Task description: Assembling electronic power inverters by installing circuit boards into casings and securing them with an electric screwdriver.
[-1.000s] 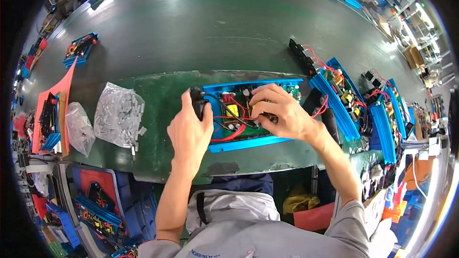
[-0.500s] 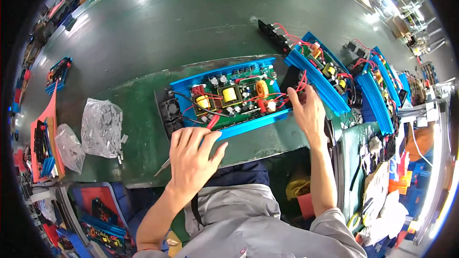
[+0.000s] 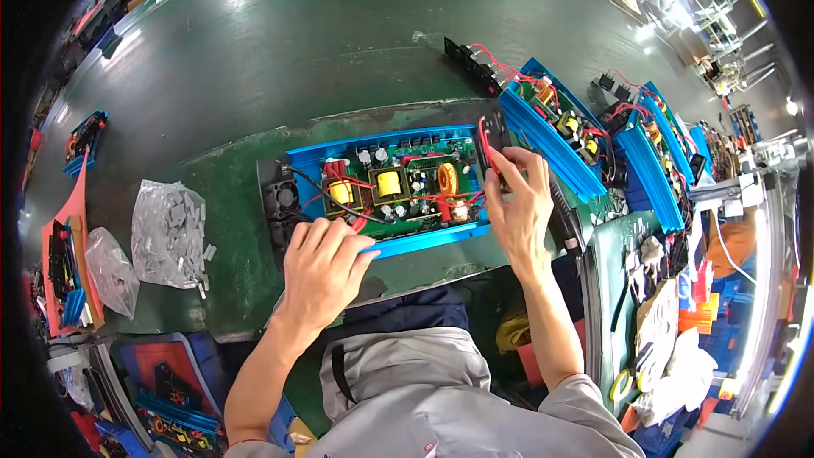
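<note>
An open blue metal case lies lengthwise in front of me. Inside is a green circuit board with yellow-wrapped transformers and a copper coil. At its left end stands a black end plate with a fan. My left hand is closed over the near left corner of the case, its fingertips by thick red wires. At the right end my right hand pinches a black end panel with red wires running to it. Its fingers partly hide the panel.
More opened blue cases with boards stand at the right. A black-handled tool lies right of my right hand. Clear plastic bags with small grey parts sit at the left. Another blue unit stands far left.
My right hand has moved left, and its fingers have closed on the black end panel, now upright at the case's right end. My left hand stays at the near left corner.
</note>
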`<state>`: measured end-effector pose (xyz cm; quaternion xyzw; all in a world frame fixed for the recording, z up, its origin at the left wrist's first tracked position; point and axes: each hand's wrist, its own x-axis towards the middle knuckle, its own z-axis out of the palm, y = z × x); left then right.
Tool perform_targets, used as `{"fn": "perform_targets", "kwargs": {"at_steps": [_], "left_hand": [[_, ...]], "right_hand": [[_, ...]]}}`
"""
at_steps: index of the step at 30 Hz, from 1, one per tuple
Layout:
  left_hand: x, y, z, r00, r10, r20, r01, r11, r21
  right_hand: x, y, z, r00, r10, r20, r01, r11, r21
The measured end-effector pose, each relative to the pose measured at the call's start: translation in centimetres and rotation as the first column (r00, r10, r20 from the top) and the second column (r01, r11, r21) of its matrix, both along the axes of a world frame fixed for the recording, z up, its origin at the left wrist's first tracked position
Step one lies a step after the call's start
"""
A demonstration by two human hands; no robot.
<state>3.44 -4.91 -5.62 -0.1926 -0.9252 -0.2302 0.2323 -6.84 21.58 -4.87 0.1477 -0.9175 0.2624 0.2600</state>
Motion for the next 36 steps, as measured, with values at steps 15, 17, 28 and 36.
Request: {"fn": "perform_targets", "kwargs": {"at_steps": [15,17,28,36], "left_hand": [[9.4,-4.4,-1.3,0.812,0.508,0.287,-0.564,0.810,0.161],[9.1,-4.9,-2.5,0.826,0.468,0.314,-0.531,0.832,0.157],[12.3,-11.0,-1.0,0.749,0.569,0.338,-0.595,0.803,-0.035],[11.2,-8.5,-5.6,0.721,0.660,0.210,-0.660,0.561,0.500]], "right_hand": [[5.0,-1.5,0.2,0.936,0.343,0.073,-0.351,0.910,0.220],[3.5,-1.3,-0.7,0.897,0.441,0.037,-0.435,0.862,0.262],[1.5,-2.5,3.6,0.807,0.539,0.243,-0.588,0.773,0.239],[2.6,-7.3,0.7,0.707,0.676,0.208,-0.701,0.633,0.329]]}}
